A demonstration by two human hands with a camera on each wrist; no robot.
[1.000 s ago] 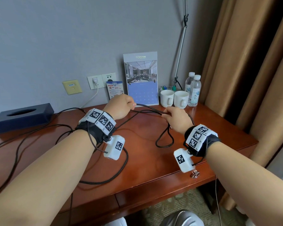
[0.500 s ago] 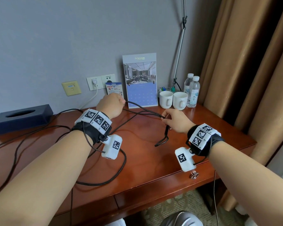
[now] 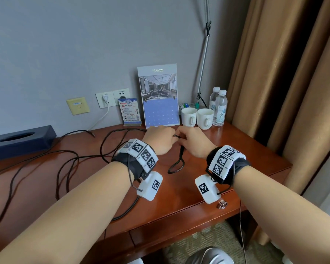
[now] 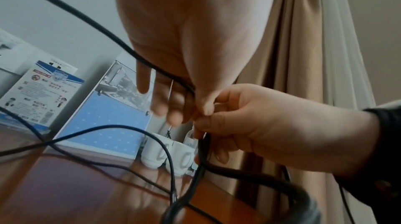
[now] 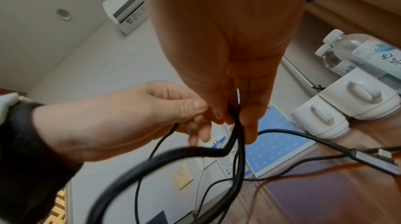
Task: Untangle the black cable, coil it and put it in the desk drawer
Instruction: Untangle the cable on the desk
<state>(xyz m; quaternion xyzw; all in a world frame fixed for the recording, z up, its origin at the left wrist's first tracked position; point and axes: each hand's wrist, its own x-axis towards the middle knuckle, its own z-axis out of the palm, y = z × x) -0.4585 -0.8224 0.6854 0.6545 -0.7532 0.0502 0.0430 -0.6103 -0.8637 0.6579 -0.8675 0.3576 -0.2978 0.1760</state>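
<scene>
A long black cable (image 3: 69, 159) sprawls in loose loops over the left half of the wooden desk (image 3: 236, 149). Both hands meet above the desk's middle, in front of the calendar. My left hand (image 3: 160, 140) pinches the cable (image 4: 169, 76) between thumb and fingers. My right hand (image 3: 191, 141) grips a small doubled loop (image 3: 176, 164) that hangs down from it (image 5: 236, 142). A grey plug end (image 5: 369, 157) of the cable lies on the desk near the cups. The drawer front with its metal pull (image 3: 222, 203) sits shut below my right wrist.
A dark tissue box (image 3: 21, 141) stands at the left. Against the wall are a leaflet stand (image 3: 131, 112), a calendar (image 3: 159, 98), two white cups (image 3: 197, 118) and two water bottles (image 3: 218, 106). A white plug sits in the wall socket (image 3: 105, 99). Curtains hang at the right.
My left hand has moved right and now meets my right hand. The right hand has moved slightly away from me. The hanging loop has become shorter and narrower.
</scene>
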